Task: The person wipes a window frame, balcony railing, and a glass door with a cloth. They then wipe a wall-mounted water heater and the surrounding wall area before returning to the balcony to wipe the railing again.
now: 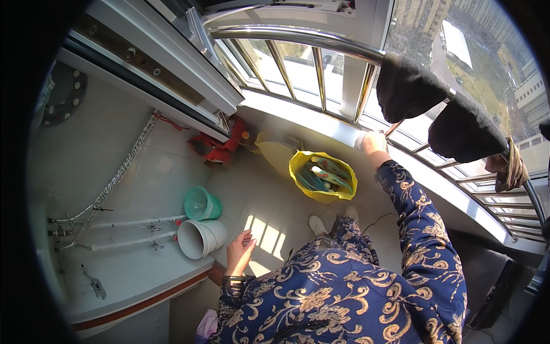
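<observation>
My right hand [374, 142] reaches out to the white window sill [328, 127], beside the metal railing [300, 36]. Something pale, perhaps a cloth, shows at its fingers; the grip is blurred and partly hidden. My left hand [241, 250] is raised over the floor near my body, its fingers loosely curled with nothing in them. A yellow bag [323, 196] stands on the floor below the sill, holding several packets and bottles. Two black cloth items [408, 88] hang over the rail to the right of my right hand.
A green plastic basket [202, 203] and a white bucket [202, 238] lie on their sides at the left, near white pipes [142, 222]. Red bags [215, 144] sit in the corner below the open window frame [172, 60]. A dark appliance [477, 275] stands at the right.
</observation>
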Motion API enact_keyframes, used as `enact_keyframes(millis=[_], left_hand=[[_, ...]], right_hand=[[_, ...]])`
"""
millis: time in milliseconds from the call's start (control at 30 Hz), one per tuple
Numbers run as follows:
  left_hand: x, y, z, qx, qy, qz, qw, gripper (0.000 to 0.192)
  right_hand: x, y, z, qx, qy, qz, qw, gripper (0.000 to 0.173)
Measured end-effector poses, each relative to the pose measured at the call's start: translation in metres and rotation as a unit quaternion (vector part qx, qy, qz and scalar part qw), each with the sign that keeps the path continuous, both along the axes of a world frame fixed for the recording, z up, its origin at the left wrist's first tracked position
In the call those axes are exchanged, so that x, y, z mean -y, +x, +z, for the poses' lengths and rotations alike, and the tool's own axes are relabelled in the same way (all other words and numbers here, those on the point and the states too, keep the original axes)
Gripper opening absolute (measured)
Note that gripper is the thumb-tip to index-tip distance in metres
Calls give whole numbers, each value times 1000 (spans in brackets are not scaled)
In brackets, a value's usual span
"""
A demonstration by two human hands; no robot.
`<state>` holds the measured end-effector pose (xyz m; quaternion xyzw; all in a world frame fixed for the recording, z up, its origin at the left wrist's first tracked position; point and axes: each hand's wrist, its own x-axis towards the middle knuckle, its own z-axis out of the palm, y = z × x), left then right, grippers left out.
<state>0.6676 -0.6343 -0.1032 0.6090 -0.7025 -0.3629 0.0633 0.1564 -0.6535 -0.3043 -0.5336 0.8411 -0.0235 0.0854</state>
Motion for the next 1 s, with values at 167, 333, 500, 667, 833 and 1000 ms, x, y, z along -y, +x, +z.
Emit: enact_keyframes(millis=[167,333,500,667,833,1000], left_hand=[[66,-48,93,-86,-266,-53,959,39],[87,-117,210,-232,-520,-52,821,52],[103,-173,291,-322,-648,-27,690,83],[114,-193,335,-265,-738,-6,621,100],[117,-193,346,-206,-744,29,635,108],[114,-189,347,-321,-711,17,626,105]], right_hand=[[-7,79,68,354,-149,-2,923,58],[34,136,158,657,-289,-45,695,74],[69,154,254,818,-352,76,449,57],[86,177,345,729,-465,150,479,49],[85,229,391,603,-480,254,585,52],[80,235,397,727,-406,212,511,46]])
